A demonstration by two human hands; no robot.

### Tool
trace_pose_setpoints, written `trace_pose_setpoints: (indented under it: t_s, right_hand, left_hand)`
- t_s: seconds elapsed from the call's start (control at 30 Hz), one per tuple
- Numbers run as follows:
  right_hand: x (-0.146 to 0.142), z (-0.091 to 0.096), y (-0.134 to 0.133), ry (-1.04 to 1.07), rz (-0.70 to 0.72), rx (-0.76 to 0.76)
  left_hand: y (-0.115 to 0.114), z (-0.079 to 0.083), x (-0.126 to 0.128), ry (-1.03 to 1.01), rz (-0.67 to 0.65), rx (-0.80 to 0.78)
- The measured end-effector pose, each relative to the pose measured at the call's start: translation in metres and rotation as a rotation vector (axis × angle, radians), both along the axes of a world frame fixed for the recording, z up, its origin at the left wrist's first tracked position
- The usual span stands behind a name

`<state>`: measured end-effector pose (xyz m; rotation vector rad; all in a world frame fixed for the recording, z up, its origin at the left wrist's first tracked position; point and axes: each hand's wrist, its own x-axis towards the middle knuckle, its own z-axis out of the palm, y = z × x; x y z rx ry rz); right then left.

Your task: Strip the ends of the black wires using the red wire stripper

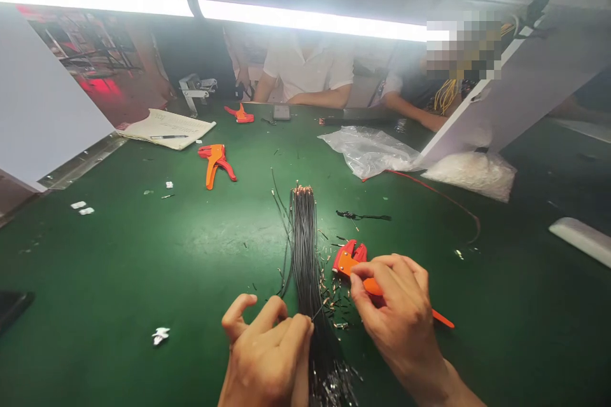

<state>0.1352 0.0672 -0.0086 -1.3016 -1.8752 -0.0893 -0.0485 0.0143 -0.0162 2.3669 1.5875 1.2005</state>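
Note:
My left hand [270, 353] is closed in a pinch on a thin black wire [318, 312] at the near part of a long bundle of black wires [305, 248]. Bare copper ends show at the bundle's far tip. To the right, my right hand [401, 318] hangs over a red and orange wire stripper [344, 262], thumb and forefinger pinched together beside its body. What those fingertips hold is too small to make out, and the palm hides part of the stripper's handles. Small wire offcuts [334, 292] lie scattered between the bundle and the stripper.
Two more strippers, one nearer [216, 162] and one farther [241, 114], lie on the green table [167, 254]. A notebook [165, 130], plastic bag [367, 146] and filled bag [472, 173] lie farther back. People sit across the table, beneath a tube light [305, 18].

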Motion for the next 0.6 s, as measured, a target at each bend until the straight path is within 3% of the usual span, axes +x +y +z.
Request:
trace_pose_setpoints:
  t_s: [0.4,0.6]
  right_hand:
    - [-0.006,0.002,-0.005,0.035,0.083,-0.103]
    - [-0.007,0.006,-0.011,0.102,0.488,-0.292]
  left_hand:
    - [0.004,0.006,-0.006,0.046,0.091,-0.008]
    - [0.005,0.004,-0.003,0.028,0.033,0.040]
